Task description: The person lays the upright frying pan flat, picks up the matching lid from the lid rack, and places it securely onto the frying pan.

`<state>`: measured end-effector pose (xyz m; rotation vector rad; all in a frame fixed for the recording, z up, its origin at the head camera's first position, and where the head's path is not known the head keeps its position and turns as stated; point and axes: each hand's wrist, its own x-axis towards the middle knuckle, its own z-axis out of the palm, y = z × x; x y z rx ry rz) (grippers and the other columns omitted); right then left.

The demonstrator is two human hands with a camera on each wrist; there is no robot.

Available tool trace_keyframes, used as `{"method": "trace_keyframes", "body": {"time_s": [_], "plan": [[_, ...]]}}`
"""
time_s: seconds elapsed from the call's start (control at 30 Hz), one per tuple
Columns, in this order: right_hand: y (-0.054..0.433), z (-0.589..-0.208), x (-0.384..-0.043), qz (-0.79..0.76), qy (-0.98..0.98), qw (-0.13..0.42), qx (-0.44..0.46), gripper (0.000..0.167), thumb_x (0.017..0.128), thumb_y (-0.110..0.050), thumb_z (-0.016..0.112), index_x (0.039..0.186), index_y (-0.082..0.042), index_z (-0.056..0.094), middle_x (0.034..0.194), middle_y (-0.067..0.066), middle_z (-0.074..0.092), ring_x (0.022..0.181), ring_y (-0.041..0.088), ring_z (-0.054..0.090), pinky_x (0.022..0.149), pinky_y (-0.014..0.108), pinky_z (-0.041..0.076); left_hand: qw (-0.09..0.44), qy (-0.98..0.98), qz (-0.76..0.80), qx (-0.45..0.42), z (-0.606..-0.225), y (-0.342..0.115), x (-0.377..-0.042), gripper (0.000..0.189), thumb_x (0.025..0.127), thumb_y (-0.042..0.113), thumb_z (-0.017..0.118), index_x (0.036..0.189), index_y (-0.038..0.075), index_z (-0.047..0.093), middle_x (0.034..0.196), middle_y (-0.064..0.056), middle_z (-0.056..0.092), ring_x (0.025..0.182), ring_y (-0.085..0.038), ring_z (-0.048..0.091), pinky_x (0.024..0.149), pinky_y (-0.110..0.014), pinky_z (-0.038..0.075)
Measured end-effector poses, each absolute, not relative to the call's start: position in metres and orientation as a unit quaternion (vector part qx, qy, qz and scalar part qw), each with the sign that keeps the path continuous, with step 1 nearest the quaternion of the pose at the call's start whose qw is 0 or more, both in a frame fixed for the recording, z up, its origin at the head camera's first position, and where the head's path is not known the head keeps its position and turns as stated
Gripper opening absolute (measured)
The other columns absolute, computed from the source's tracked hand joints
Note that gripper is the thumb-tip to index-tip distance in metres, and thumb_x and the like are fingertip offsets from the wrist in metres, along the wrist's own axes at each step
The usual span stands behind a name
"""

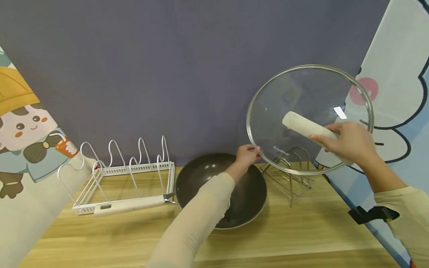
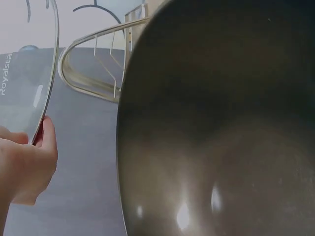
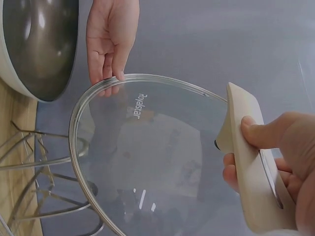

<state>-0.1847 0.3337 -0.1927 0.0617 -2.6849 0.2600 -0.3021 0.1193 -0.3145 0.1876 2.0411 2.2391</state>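
Note:
A round glass pot lid with a steel rim is held up, tilted, at the right of the head view. My right hand grips its long cream handle, thumb on one side and fingers curled round the other, as the right wrist view also shows. With thumb and fingers, my left hand pinches the lid's rim at its lower left edge; the right wrist view has this left hand at the top. Below the left arm a dark wok with a cream handle sits on the table, partly hidden by the sleeve.
A white wire rack stands on the left, the wok's handle crossing its front corner. Beneath the lid is a small metal wire rack. The wooden table meets a grey backdrop behind, with cartoon-printed panels on both sides.

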Motion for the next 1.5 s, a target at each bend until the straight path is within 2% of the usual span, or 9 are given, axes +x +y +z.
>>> {"method": "trace_keyframes", "body": {"time_s": [0.2, 0.4, 0.5, 0.67, 0.93, 1.2, 1.5], "plan": [[0.330, -0.198, -0.189, 0.112, -0.971, 0.207, 0.030, 0.064, 0.088, -0.049, 0.063, 0.113, 0.010, 0.063, 0.072, 0.022, 0.070, 0.063, 0.030, 0.061, 0.046, 0.029, 0.038, 0.072, 0.664, 0.740, 0.076, -0.318, 0.103, -0.305, 0.021, 0.093, 0.001, 0.058, 0.108, -0.013, 0.062, 0.111, -0.027, 0.068, 0.103, -0.035, 0.069, 0.088, -0.034, 0.058], [0.328, -0.203, -0.191, 0.127, -0.968, 0.213, 0.032, 0.063, 0.088, -0.048, 0.063, 0.113, 0.010, 0.063, 0.078, 0.028, 0.069, 0.058, 0.027, 0.060, 0.044, 0.029, 0.039, 0.064, 0.673, 0.732, 0.085, -0.317, 0.091, -0.305, 0.022, 0.092, 0.003, 0.059, 0.108, -0.012, 0.062, 0.110, -0.026, 0.069, 0.101, -0.034, 0.070, 0.082, -0.027, 0.060], [0.325, -0.205, -0.192, 0.137, -0.967, 0.214, 0.031, 0.061, 0.088, -0.047, 0.063, 0.112, 0.009, 0.065, 0.084, 0.031, 0.068, 0.059, 0.027, 0.059, 0.044, 0.029, 0.040, 0.063, 0.670, 0.735, 0.084, -0.318, 0.086, -0.304, 0.022, 0.092, 0.002, 0.060, 0.109, -0.012, 0.062, 0.109, -0.027, 0.069, 0.101, -0.035, 0.069, 0.082, -0.029, 0.060], [0.321, -0.209, -0.192, 0.156, -0.970, 0.187, 0.012, 0.065, 0.089, -0.050, 0.061, 0.116, 0.010, 0.063, 0.094, 0.036, 0.066, 0.062, 0.028, 0.061, 0.044, 0.031, 0.044, 0.070, 0.659, 0.745, 0.080, -0.319, 0.080, -0.303, 0.023, 0.091, -0.001, 0.060, 0.110, -0.014, 0.061, 0.111, -0.030, 0.067, 0.103, -0.038, 0.068, 0.084, -0.032, 0.060], [0.314, -0.214, -0.193, 0.154, -0.970, 0.186, 0.013, 0.066, 0.088, -0.051, 0.060, 0.117, 0.009, 0.063, 0.095, 0.036, 0.066, 0.062, 0.029, 0.061, 0.045, 0.030, 0.043, 0.072, 0.672, 0.732, 0.090, -0.322, 0.068, -0.301, 0.023, 0.092, -0.002, 0.058, 0.110, -0.015, 0.060, 0.111, -0.031, 0.066, 0.104, -0.039, 0.067, 0.085, -0.030, 0.059], [0.306, -0.209, -0.194, 0.157, -0.970, 0.187, 0.020, 0.065, 0.088, -0.051, 0.061, 0.116, 0.007, 0.064, 0.089, 0.032, 0.068, 0.059, 0.026, 0.060, 0.045, 0.030, 0.042, 0.070, 0.679, 0.725, 0.097, -0.318, 0.058, -0.301, 0.023, 0.092, 0.000, 0.058, 0.111, -0.014, 0.060, 0.113, -0.031, 0.065, 0.104, -0.039, 0.067, 0.088, -0.034, 0.058], [0.300, -0.212, -0.195, 0.175, -0.972, 0.157, 0.015, 0.067, 0.087, -0.052, 0.062, 0.117, 0.008, 0.063, 0.101, 0.035, 0.066, 0.064, 0.027, 0.061, 0.045, 0.031, 0.045, 0.075, 0.676, 0.729, 0.079, -0.320, 0.049, -0.293, 0.023, 0.092, -0.001, 0.058, 0.111, -0.013, 0.060, 0.112, -0.030, 0.066, 0.103, -0.039, 0.068, 0.084, -0.030, 0.059]]}}
